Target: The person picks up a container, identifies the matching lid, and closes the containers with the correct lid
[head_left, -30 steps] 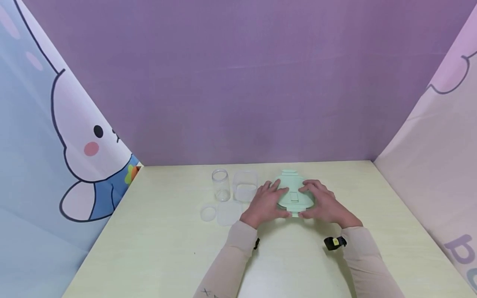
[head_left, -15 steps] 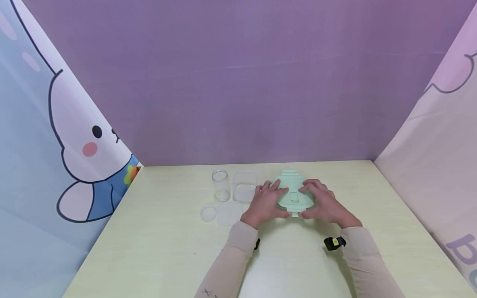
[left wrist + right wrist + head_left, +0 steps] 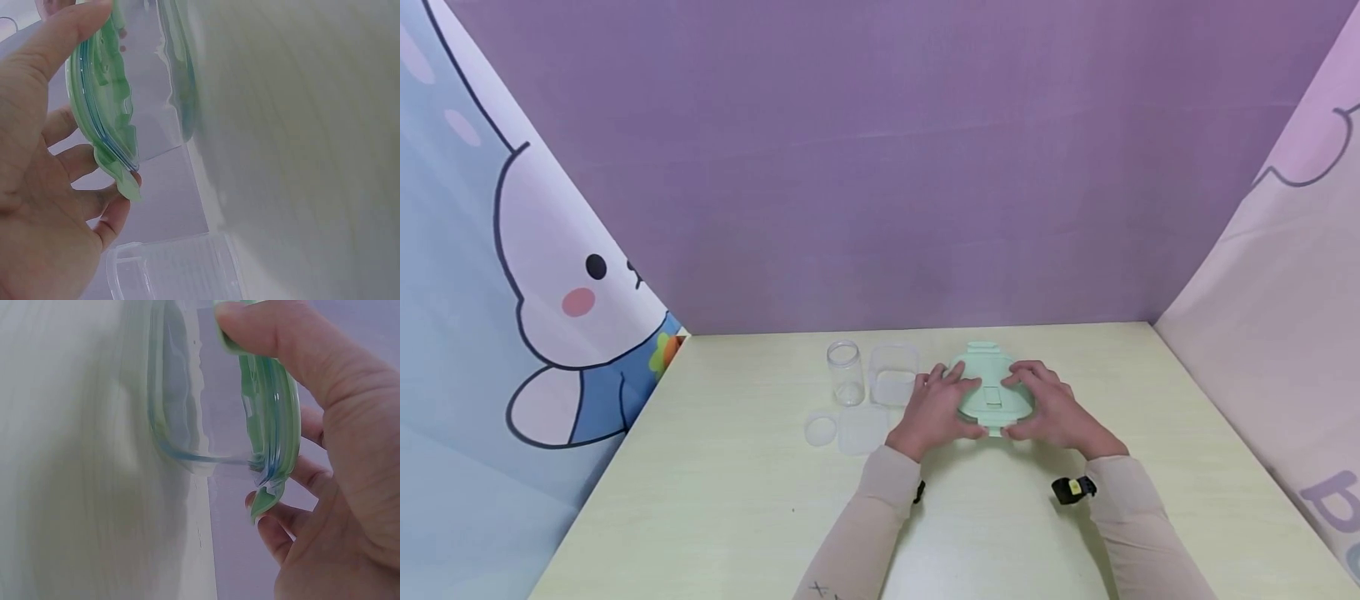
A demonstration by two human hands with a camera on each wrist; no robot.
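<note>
A mint-green lid (image 3: 991, 392) with side flaps sits on a clear container on the pale table (image 3: 737, 500). My left hand (image 3: 934, 410) grips its left edge and my right hand (image 3: 1051, 408) grips its right edge. In the left wrist view my left hand (image 3: 37, 187) has the thumb over the near rim of the lid (image 3: 106, 112) and the fingers behind it, with the clear container wall (image 3: 165, 106) below. The right wrist view mirrors this: my right hand (image 3: 350, 487) pinches the lid (image 3: 272, 412) above the clear wall (image 3: 187, 394).
Left of the hands stand a clear round jar (image 3: 845, 372) and a clear square box (image 3: 894, 375). In front of them lie a round clear lid (image 3: 820, 431) and a square clear lid (image 3: 861, 428). Cloth panels wall the table at the back and on both sides.
</note>
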